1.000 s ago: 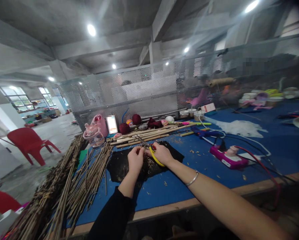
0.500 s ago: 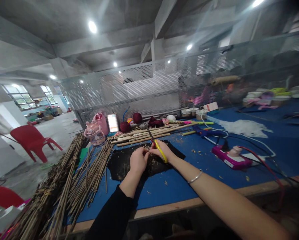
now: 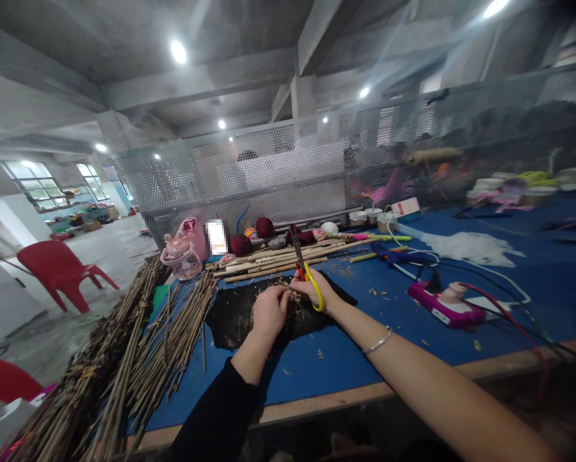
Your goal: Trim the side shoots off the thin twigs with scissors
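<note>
My right hand (image 3: pixel 317 289) is closed round yellow-handled scissors (image 3: pixel 306 274), whose blades point up and away. My left hand (image 3: pixel 269 311) sits just beside it, fingers pinched on a small piece of dry plant stuff that is too small to name. Both hands hover over a black cloth (image 3: pixel 230 314) littered with straw-coloured trimmings, on a blue table (image 3: pixel 346 359). My left arm wears a black sleeve; a thin bracelet (image 3: pixel 377 341) circles my right wrist.
A big heap of thin brown stalks (image 3: pixel 124 372) covers the table's left end. Pale wooden sticks (image 3: pixel 288 256), dark red balls, a pink jug (image 3: pixel 185 253), a pink device (image 3: pixel 444 308) with cables and white wadding (image 3: pixel 465 247) lie behind and right. A perforated screen (image 3: pixel 288 173) backs the table.
The scissors have swung from pointing left and low to pointing nearly straight up. My hands have stayed together over the black cloth, shifting slightly right.
</note>
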Action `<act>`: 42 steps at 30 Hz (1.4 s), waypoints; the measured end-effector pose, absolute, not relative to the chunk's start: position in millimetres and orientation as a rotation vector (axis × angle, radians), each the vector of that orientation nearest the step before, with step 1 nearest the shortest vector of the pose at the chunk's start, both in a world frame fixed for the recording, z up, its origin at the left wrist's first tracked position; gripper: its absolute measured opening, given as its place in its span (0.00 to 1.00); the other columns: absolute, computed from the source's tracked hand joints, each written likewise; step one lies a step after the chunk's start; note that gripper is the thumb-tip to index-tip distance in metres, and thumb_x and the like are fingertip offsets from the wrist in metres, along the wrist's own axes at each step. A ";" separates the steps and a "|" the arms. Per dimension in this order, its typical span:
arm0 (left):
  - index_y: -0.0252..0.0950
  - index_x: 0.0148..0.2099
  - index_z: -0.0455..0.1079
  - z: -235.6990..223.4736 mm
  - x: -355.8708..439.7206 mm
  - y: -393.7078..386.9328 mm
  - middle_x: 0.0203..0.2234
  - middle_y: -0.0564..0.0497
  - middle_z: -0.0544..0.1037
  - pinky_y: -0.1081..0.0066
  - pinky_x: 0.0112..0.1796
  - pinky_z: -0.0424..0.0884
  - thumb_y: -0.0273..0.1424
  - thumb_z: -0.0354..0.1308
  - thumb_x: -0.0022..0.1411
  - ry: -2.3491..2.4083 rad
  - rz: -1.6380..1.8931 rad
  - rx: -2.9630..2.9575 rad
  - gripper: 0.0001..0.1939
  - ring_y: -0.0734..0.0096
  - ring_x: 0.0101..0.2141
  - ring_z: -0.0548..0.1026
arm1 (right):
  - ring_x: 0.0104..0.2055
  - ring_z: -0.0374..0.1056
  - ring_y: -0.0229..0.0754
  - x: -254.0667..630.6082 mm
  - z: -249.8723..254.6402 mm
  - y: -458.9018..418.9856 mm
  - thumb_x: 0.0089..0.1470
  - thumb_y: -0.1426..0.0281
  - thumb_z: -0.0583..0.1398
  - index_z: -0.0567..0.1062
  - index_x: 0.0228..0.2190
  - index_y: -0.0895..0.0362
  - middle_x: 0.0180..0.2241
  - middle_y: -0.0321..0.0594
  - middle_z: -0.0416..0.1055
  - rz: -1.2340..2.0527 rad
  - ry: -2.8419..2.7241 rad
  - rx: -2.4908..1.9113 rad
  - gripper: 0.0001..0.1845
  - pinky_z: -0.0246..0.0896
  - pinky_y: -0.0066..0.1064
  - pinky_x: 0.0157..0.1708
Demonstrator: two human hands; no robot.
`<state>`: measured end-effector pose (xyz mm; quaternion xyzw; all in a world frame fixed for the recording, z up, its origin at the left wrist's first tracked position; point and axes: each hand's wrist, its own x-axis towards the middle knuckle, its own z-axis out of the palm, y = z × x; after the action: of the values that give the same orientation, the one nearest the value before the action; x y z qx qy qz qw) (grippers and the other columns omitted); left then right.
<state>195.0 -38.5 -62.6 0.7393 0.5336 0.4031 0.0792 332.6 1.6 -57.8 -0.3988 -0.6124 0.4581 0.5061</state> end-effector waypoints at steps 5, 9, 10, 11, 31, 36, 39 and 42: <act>0.36 0.32 0.73 -59.0 193.7 -37.3 0.28 0.49 0.77 0.72 0.34 0.65 0.34 0.51 0.56 1.533 1.452 1.984 0.11 0.71 0.29 0.72 | 0.22 0.53 0.32 335.6 -65.2 4.6 0.40 0.57 0.59 0.60 0.24 0.56 0.19 0.28 0.57 0.829 -1.672 -1.076 0.17 0.51 0.25 0.23; 0.34 0.30 0.72 -53.9 190.3 -36.7 0.25 0.50 0.76 0.74 0.33 0.65 0.34 0.52 0.55 1.537 1.615 1.801 0.11 0.72 0.27 0.71 | 0.24 0.55 0.33 334.3 -71.2 2.9 0.41 0.57 0.60 0.62 0.27 0.56 0.21 0.29 0.59 0.661 -1.944 -1.188 0.18 0.49 0.24 0.23; 0.33 0.30 0.72 -53.6 189.5 -36.2 0.24 0.50 0.76 0.74 0.32 0.65 0.35 0.52 0.54 1.538 1.637 1.773 0.11 0.73 0.27 0.71 | 0.24 0.56 0.34 333.3 -71.3 1.5 0.41 0.57 0.60 0.62 0.29 0.56 0.23 0.30 0.61 0.645 -1.994 -1.201 0.19 0.50 0.24 0.24; 0.33 0.30 0.72 -53.9 188.7 -35.5 0.24 0.50 0.76 0.74 0.32 0.65 0.35 0.52 0.54 1.539 1.653 1.750 0.12 0.73 0.26 0.71 | 0.25 0.56 0.34 332.2 -70.8 -0.2 0.41 0.56 0.60 0.62 0.31 0.56 0.24 0.31 0.62 0.632 -2.033 -1.208 0.20 0.50 0.25 0.25; 0.34 0.31 0.67 -52.8 189.6 -35.6 0.24 0.51 0.71 0.76 0.31 0.62 0.34 0.43 0.60 1.389 1.568 1.846 0.14 0.73 0.28 0.68 | 0.23 0.50 0.31 332.4 -60.1 -10.2 0.43 0.51 0.57 0.64 0.29 0.59 0.21 0.29 0.58 0.649 -2.073 -1.024 0.22 0.46 0.22 0.22; 0.34 0.32 0.67 -54.7 190.7 -34.6 0.25 0.51 0.71 0.75 0.32 0.62 0.33 0.42 0.60 1.370 1.566 1.825 0.14 0.73 0.28 0.68 | 0.24 0.53 0.32 332.7 -61.0 -8.9 0.43 0.51 0.57 0.65 0.29 0.59 0.22 0.30 0.61 0.640 -2.079 -1.046 0.22 0.48 0.23 0.23; 0.34 0.29 0.66 -55.5 190.4 -34.4 0.22 0.52 0.70 0.76 0.29 0.61 0.31 0.42 0.60 1.416 1.549 1.829 0.13 0.74 0.26 0.66 | 0.25 0.56 0.33 333.1 -64.8 -6.2 0.44 0.53 0.57 0.65 0.32 0.59 0.24 0.32 0.64 0.635 -2.093 -1.086 0.22 0.50 0.23 0.25; 0.35 0.27 0.64 -55.7 191.6 -34.9 0.20 0.54 0.67 0.77 0.27 0.59 0.30 0.43 0.59 1.444 1.535 1.813 0.12 0.75 0.24 0.65 | 0.29 0.60 0.36 333.6 -66.6 -5.1 0.41 0.55 0.60 0.64 0.36 0.58 0.29 0.36 0.66 0.512 -2.092 -1.147 0.24 0.53 0.26 0.29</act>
<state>191.6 -34.9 -55.7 0.6415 0.5110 0.5432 0.1798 333.6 -5.1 -66.6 -0.4414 -0.8051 0.1972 0.3438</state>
